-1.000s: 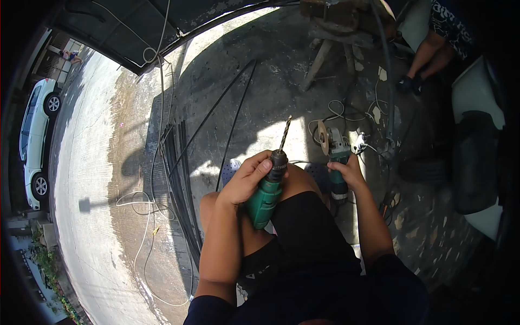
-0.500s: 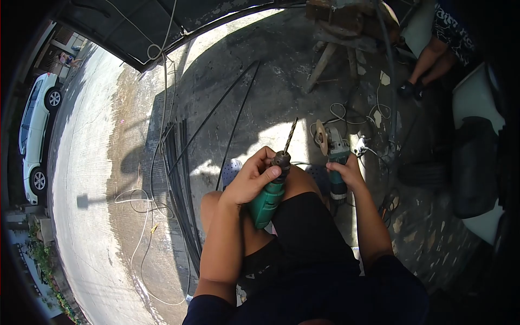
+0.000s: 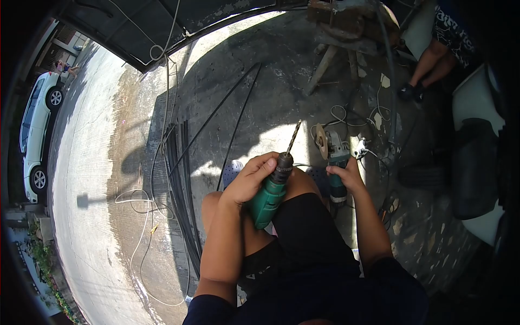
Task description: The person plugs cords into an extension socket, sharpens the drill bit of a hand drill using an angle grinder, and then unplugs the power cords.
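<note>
A green power drill [image 3: 266, 201] lies over my lap, its long twist bit [image 3: 294, 137] pointing up and slightly right. My left hand [image 3: 253, 179] is closed around its black chuck [image 3: 283, 167], with the thumb on top. On the right, my right hand [image 3: 347, 176] grips a green angle grinder [image 3: 338, 187] by its body. The grinder's tan disc [image 3: 322, 141] faces left and stands clear of the drill bit. The undersides of both tools are hidden.
Long dark metal bars [image 3: 181, 179] lie on the floor at left, beside a pale looped cable [image 3: 142, 238]. A wooden stand [image 3: 323, 69] is ahead. Another person's legs [image 3: 429, 66] show at upper right. A white car [image 3: 39, 138] stands at far left.
The drill bit has tilted and shifted a little to the right. My left thumb and fingers have moved on the chuck. The grinder has stayed nearly in place.
</note>
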`<state>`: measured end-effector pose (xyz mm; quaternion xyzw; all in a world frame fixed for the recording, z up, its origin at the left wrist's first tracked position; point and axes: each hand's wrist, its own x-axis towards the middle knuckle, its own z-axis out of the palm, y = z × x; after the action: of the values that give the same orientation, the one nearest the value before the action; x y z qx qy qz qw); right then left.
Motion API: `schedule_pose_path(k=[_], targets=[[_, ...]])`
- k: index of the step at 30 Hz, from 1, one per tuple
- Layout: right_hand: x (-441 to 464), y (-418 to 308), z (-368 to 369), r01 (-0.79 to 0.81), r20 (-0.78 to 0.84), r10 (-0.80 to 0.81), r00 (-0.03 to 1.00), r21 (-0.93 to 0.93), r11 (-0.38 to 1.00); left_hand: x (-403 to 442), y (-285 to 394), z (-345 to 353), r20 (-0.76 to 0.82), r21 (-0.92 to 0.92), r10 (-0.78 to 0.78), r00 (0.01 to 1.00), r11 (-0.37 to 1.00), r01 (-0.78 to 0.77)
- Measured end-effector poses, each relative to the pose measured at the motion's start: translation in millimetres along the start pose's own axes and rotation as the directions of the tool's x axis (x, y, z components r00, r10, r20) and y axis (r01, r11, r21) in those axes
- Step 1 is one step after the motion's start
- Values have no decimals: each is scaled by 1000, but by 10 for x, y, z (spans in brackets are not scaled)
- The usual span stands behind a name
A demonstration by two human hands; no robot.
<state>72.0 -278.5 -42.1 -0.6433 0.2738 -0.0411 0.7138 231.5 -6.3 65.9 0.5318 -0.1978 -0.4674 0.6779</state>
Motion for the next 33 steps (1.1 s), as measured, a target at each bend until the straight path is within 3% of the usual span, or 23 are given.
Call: schedule_pose_path(k=[3,5,6,9,11,13,19,21,23,25,27,32,33], targets=[[-23,-45,5,10,-4,-10,1000,5,1000,28,-86,-31,-34,-11,-52,998,999,51],[-28,-57,6,18,-5,-18,1000,10,1000,23,-99,-43,-39,196,68,997,979,-59],[-23,-59,5,18,-14,-17,1000,9,1000,64,-117,-25,-203,232,95,975,972,-46],[-9,-83,-7,25,0,-25,1000,-2,1000,66,-108,-81,-328,197,41,944,980,25],[1,-119,11,35,24,-35,999,-8,999,78,-137,-108,-300,189,81,951,982,-24],[5,-178,48,42,18,-42,999,-27,999,81,-145,-144,-189,66,8,982,998,5],[109,-362,182,73,69,-73,995,0,997,215,-77,-30,-21,196,-83,996,977,85],[143,-405,220,90,69,-90,994,-5,996,265,-107,-14,-44,153,-101,994,982,107],[162,-441,245,112,71,-111,991,-9,994,295,-162,-40,-58,294,-104,993,949,116],[188,-487,279,151,85,-146,986,-54,987,300,-214,-58,-89,249,-112,990,960,131],[184,-553,322,164,93,-157,983,-70,984,316,-263,-89,-138,362,-110,984,919,154],[197,-593,402,176,100,-163,981,-132,975,293,-340,-97,-223,426,-55,973,893,148],[216,-561,406,184,87,-173,981,-140,973,292,-363,-107,-244,495,13,970,861,113]])
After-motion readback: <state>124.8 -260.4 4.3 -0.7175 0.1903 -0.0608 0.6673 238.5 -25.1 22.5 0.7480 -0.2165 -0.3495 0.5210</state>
